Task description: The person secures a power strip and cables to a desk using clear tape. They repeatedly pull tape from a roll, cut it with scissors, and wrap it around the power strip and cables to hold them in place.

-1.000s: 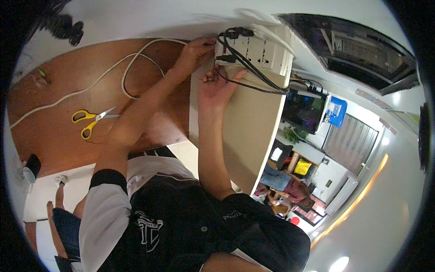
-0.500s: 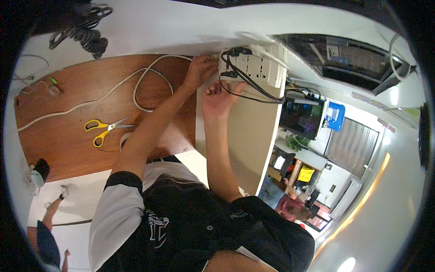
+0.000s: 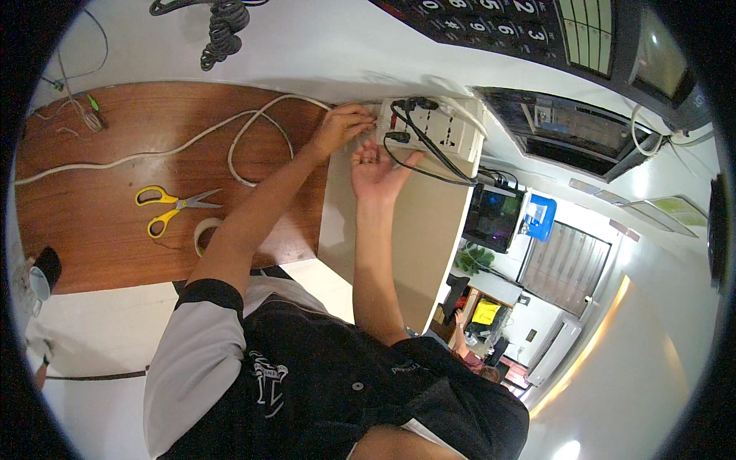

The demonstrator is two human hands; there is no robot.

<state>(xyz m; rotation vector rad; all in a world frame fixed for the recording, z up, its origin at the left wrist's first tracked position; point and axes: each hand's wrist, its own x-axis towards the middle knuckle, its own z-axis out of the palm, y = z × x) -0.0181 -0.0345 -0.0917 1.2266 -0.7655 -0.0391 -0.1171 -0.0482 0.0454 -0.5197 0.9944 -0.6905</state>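
A white power strip (image 3: 437, 132) stands against the wall, on a cream panel at the upper middle. Black plugs (image 3: 399, 136) sit in its sockets, and their cables trail off to the right. My left hand (image 3: 343, 129) is at the strip's left end, fingers drawn together as in a pinch; whatever lies between the tips is too small to make out. Just below the strip, my right hand (image 3: 376, 172) is turned palm up. Its fingers are slightly curled and its thumb is spread toward the strip's lower edge, with nothing seen in the palm.
Yellow-handled scissors (image 3: 178, 204) lie with blades apart on the brown desk (image 3: 92, 245), beside a tape roll (image 3: 205, 234) partly behind my left forearm. A white cable (image 3: 153, 157) loops across the desk. A black desk phone (image 3: 529, 31) is at upper right. A co-worker (image 3: 468, 349) is in the background.
The whole view has shifted, bringing the phone's keypad in at the top right. Both hands stay by the power strip, with only slight finger movement.
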